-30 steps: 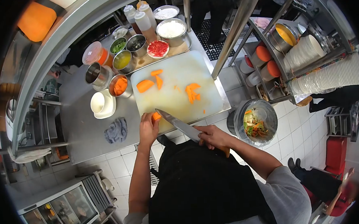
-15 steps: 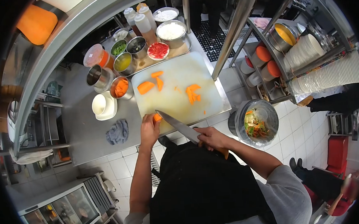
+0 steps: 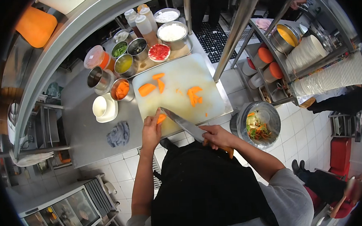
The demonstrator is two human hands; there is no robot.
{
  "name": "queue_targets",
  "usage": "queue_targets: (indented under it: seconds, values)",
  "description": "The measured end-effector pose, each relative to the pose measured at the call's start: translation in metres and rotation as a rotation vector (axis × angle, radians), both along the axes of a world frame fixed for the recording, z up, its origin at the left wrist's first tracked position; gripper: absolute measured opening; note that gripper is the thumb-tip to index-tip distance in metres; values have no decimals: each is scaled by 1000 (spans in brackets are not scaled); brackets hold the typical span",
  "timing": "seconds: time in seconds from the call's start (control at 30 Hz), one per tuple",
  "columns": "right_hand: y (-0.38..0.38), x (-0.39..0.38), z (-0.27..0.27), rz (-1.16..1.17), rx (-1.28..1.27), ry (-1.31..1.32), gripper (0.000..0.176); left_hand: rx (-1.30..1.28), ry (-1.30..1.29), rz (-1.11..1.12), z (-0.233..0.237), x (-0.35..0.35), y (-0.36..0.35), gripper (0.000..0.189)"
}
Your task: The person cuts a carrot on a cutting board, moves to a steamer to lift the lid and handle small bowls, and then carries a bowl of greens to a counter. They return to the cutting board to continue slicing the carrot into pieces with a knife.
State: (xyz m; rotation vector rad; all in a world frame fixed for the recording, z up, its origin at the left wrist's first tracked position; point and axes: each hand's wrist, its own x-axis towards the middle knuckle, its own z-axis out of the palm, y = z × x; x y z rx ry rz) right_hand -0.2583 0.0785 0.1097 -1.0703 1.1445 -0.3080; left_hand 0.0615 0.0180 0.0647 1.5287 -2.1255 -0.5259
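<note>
My right hand (image 3: 216,136) is wrapped round the handle of a large chef's knife (image 3: 185,124), its blade slanting up and left over the near edge of the white cutting board (image 3: 174,72). Between the fingers of my left hand (image 3: 151,130) is a piece of carrot (image 3: 161,118), with the knife tip right beside it. Farther up the board lie a thick carrot chunk (image 3: 146,90) and two smaller strips. A little pile of cut carrot pieces (image 3: 195,96) sits at the board's right side.
Behind the board, a tray holds squeeze bottles (image 3: 144,25), a bowl of chopped red food (image 3: 159,52) and metal containers. Left are a pot of carrot pieces (image 3: 122,90), white bowls (image 3: 103,107) and a grey cloth (image 3: 118,134). A lined scrap bin (image 3: 258,125) stands right; a steel post (image 3: 236,34) rises nearby.
Both hands have shifted slightly up and right, with the knife and the held carrot piece. More of the carrot shows beside my left fingers. The pieces on the board stay put.
</note>
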Motion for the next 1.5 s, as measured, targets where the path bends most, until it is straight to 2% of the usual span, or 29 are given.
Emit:
queue_targets:
  seconds: [0.07,0.17,0.3,0.37,0.43,0.53,0.63,1.2,1.3,1.37,1.5]
  values:
    - [-1,1,-4,-32,6,-45,54,-35,-79,-59,1,-1,0,68]
    - [-2,3,-6,-42,42,-78,55,62,-200,-50,2,-4,0,68]
    - [1,2,2,-33,11,-88,57,41,-162,-48,-4,0,-2,64]
    - [4,1,12,-32,-79,20,56,27,-131,-40,-7,3,-2,62]
    - [4,0,9,-4,-64,22,56,10,-25,-6,-7,2,-2,52]
    - [5,3,10,29,-49,34,55,104,-10,26,-4,4,-4,43]
    - [5,6,13,42,-51,44,54,92,6,22,-5,3,-5,39]
    - [7,10,17,155,-149,131,54,24,6,35,-8,-4,-3,42]
    - [12,12,4,175,-238,198,54,20,16,45,-10,-5,-3,43]
    - [17,12,-7,166,-459,220,52,13,20,50,-11,-5,-2,43]
    - [17,16,0,181,-451,265,51,5,25,57,-11,-5,-1,43]
